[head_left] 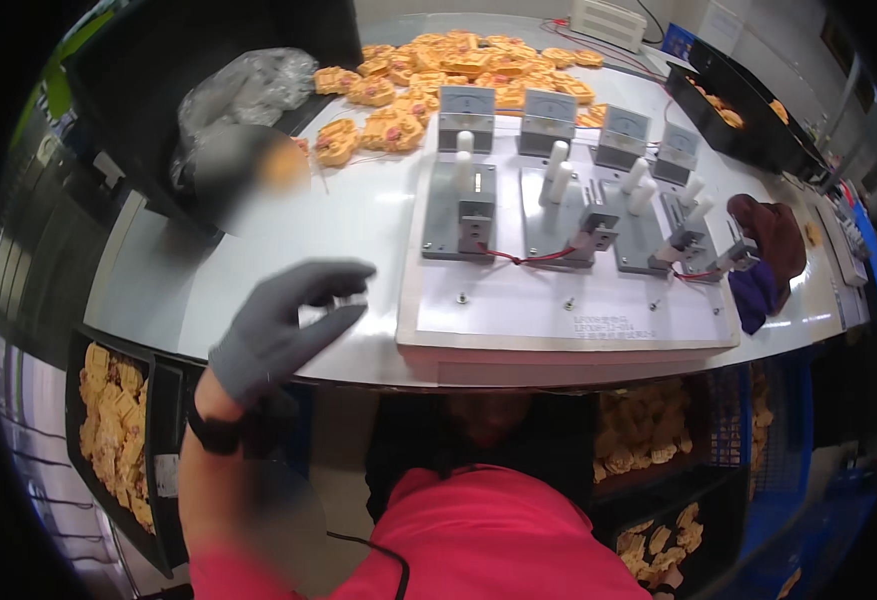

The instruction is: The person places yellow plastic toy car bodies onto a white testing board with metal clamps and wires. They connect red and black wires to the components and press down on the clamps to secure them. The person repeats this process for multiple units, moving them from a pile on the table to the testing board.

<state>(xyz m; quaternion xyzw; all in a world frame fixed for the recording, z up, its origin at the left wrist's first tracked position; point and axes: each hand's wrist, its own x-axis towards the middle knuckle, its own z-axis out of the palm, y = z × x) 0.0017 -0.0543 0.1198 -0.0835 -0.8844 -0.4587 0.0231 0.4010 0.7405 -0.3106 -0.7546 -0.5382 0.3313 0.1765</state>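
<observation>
- One gloved left hand (pixel 283 325) hovers over the near edge of the white table (pixel 358 215), grey fingers (pixel 333 272) curled, thumb and forefinger pinched toward each other; something small may sit between them, but it blurs against the tabletop and I cannot tell.
- Right hand: not in view, so its state is unknown.
- Nearest thing of note: the white test board (pixel 568 300), just right of the hand, flat on the table. It carries four grey clamp fixtures (pixel 461 212) with white upright handles (pixel 556 172), and a row of small grey meters (pixel 466 105) behind them. Red wires (pixel 523 258) run between the fixtures.
- Farther back: a heap of small orange-yellow parts (pixel 458 70), loose on the table. Judged light, stiff and easy to pick up singly by the edges with a fingertip pinch; thin leads on some look liable to snag.
- Back left: a crumpled clear plastic bag (pixel 243 95) over a dark bin.
- Below the table edge: a black tray of the same orange parts (pixel 108 430) at left, more trays (pixel 648 445) at right.
- Right end of the table: a dark red and blue cloth (pixel 768 250); another black tray (pixel 748 115) beyond.
</observation>
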